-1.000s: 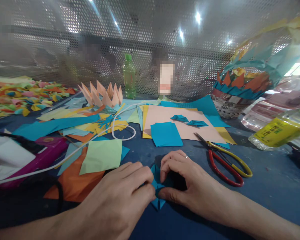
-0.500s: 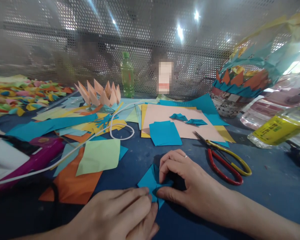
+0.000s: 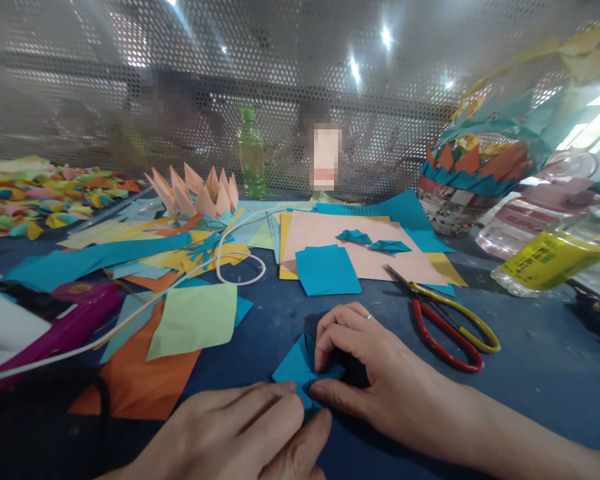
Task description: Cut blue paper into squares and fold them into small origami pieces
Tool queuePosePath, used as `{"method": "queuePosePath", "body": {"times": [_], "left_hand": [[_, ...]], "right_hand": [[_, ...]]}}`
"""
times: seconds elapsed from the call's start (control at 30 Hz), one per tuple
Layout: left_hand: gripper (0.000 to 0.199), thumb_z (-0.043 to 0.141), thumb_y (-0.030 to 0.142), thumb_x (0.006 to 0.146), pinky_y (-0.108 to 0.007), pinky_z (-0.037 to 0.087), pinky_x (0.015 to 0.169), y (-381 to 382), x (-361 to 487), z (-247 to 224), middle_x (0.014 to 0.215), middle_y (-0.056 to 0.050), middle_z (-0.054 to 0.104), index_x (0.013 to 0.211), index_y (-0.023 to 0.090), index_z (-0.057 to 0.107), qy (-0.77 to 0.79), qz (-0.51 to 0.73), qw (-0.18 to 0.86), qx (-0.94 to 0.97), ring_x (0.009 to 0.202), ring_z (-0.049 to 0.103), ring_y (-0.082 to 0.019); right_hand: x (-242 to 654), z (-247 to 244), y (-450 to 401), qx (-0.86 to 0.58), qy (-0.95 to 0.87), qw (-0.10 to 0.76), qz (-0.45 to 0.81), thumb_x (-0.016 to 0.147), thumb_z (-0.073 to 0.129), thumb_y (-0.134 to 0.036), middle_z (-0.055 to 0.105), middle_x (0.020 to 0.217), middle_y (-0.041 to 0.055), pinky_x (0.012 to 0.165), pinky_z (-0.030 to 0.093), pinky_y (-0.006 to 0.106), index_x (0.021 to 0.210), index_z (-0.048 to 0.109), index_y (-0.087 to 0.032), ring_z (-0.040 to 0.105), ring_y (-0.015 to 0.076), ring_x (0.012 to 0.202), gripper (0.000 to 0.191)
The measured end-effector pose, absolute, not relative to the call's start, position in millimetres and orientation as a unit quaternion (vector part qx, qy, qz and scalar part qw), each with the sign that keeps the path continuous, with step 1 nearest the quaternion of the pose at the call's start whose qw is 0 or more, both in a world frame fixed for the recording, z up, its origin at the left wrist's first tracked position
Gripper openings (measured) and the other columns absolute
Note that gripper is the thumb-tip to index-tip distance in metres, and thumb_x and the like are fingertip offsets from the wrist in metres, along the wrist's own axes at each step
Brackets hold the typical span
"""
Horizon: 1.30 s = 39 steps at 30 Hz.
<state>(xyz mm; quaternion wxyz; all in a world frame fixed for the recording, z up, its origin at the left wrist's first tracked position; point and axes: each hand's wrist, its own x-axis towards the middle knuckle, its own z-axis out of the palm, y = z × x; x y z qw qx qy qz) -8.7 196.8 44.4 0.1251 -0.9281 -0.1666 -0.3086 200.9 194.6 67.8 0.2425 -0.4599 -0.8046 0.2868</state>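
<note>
A blue paper square (image 3: 291,367) with folded corners lies on the dark blue table in front of me. My left hand (image 3: 250,423) is on its near-left part, fingers together and pressing the near corner with the thumb. From the right, my right hand (image 3: 357,357), with a ring on one finger, grips the paper between curled fingers and thumb. Part of the sheet is hidden beneath both hands. Behind it lies a small stack of blue paper squares (image 3: 327,270). Two folded blue paper pieces (image 3: 354,237) rest on pink sheets (image 3: 320,230).
Scissors (image 3: 430,313) with red and yellow handles lie at right, near a tilted yellow-labelled bottle (image 3: 550,263) and a paper basket (image 3: 455,207). At left are a purple glue gun (image 3: 75,313), a white cord (image 3: 145,307) and paper scraps. A green bottle (image 3: 251,160) stands behind.
My left thumb has slid a little to the right along the paper's near corner. The right hand keeps its grip. The whole view has shifted slightly.
</note>
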Motion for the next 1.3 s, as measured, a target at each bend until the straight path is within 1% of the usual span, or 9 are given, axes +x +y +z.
{"method": "queuePosePath", "body": {"times": [0.1,0.27,0.5,0.73,0.8,0.87,0.97,1.17,1.3], "left_hand": [[0.035,0.032,0.028,0.1,-0.029,0.037,0.043,199,-8,42,0.065,0.004,0.06,0.086,0.023,0.063,-0.17,-0.265,0.109,-0.943,0.055,0.057,-0.012],[0.035,0.031,0.032,0.1,-0.028,0.031,0.04,200,-9,43,0.064,0.002,0.055,0.087,0.022,0.062,-0.162,-0.275,0.092,-0.943,0.058,0.054,-0.014],[0.044,0.025,0.039,0.101,-0.027,0.032,0.043,199,-9,38,0.065,0.001,0.054,0.088,0.023,0.063,-0.162,-0.299,0.098,-0.935,0.06,0.052,-0.014],[0.045,0.026,0.043,0.1,-0.024,0.034,0.042,196,-7,24,0.062,0.001,0.049,0.084,0.026,0.064,-0.209,-0.344,0.072,-0.913,0.054,0.049,-0.012],[0.045,0.026,0.044,0.1,-0.023,0.035,0.043,196,-8,22,0.063,0.001,0.049,0.085,0.026,0.065,-0.212,-0.338,0.066,-0.915,0.055,0.05,-0.012],[0.045,0.026,0.044,0.099,-0.023,0.036,0.042,196,-9,21,0.063,0.001,0.049,0.086,0.026,0.065,-0.208,-0.334,0.061,-0.918,0.056,0.05,-0.012],[0.045,0.026,0.044,0.1,-0.022,0.036,0.042,196,-8,19,0.062,0.001,0.05,0.086,0.026,0.065,-0.202,-0.34,0.064,-0.916,0.055,0.05,-0.012],[0.043,0.028,0.042,0.099,-0.02,0.039,0.042,197,-8,26,0.06,0.002,0.053,0.085,0.026,0.065,-0.201,-0.359,0.091,-0.907,0.053,0.054,-0.011],[0.028,0.038,0.032,0.098,-0.019,0.044,0.044,199,-12,41,0.063,0.003,0.059,0.092,0.024,0.064,-0.167,-0.335,0.103,-0.922,0.056,0.06,-0.01]], "right_hand": [[201,68,194,-0.458,-0.806,0.242,0.286,0.081,0.069,-0.017,0.059,0.097,0.0004,0.094,0.038,0.032,0.084,0.056,-0.02,0.051,0.0155,0.099,0.013],[201,68,193,-0.456,-0.809,0.24,0.283,0.081,0.068,-0.019,0.059,0.097,0.0007,0.093,0.039,0.032,0.084,0.057,-0.02,0.05,0.0163,0.099,0.011],[202,66,195,-0.454,-0.806,0.249,0.288,0.082,0.068,-0.017,0.059,0.098,0.0015,0.093,0.04,0.033,0.085,0.057,-0.02,0.05,0.0169,0.099,0.011],[209,68,197,-0.443,-0.8,0.255,0.315,0.083,0.06,-0.004,0.058,0.103,0.0006,0.095,0.04,0.031,0.092,0.058,-0.022,0.05,0.0155,0.104,0.02],[209,69,196,-0.435,-0.804,0.252,0.318,0.082,0.061,-0.004,0.058,0.105,0.0004,0.097,0.04,0.031,0.092,0.058,-0.022,0.05,0.0153,0.105,0.021],[208,70,196,-0.437,-0.802,0.25,0.321,0.08,0.068,-0.01,0.057,0.106,0.0001,0.096,0.04,0.031,0.092,0.058,-0.022,0.049,0.0157,0.105,0.019],[207,70,196,-0.449,-0.796,0.244,0.324,0.075,0.075,-0.017,0.057,0.106,-0.0008,0.096,0.04,0.03,0.092,0.058,-0.023,0.049,0.016,0.105,0.025],[209,73,197,-0.434,-0.802,0.24,0.333,0.079,0.061,-0.003,0.057,0.107,-0.0007,0.099,0.039,0.031,0.095,0.057,-0.023,0.05,0.0148,0.106,0.026],[211,73,196,-0.43,-0.804,0.238,0.335,0.08,0.061,-0.003,0.057,0.109,0.0,0.098,0.041,0.032,0.094,0.059,-0.023,0.051,0.015,0.107,0.025]]}}
